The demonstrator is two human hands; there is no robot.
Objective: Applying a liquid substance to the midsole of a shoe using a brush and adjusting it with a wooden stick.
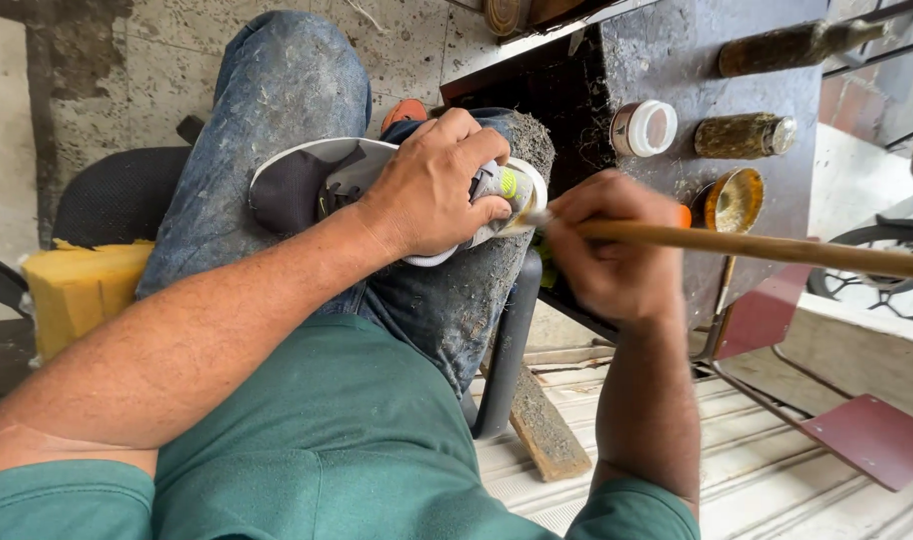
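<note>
A grey sneaker [327,180] is gripped on the knee by the left hand [437,190]; a long wooden-handled brush [757,245] is grasped by the right hand [612,250] at its toe.

dark, grimy workbench [677,60] bearing a white-lidded jar [644,128], two dusty brown bottles lying on their sides [744,135], [792,45] and a small open tin [734,199].
</note>
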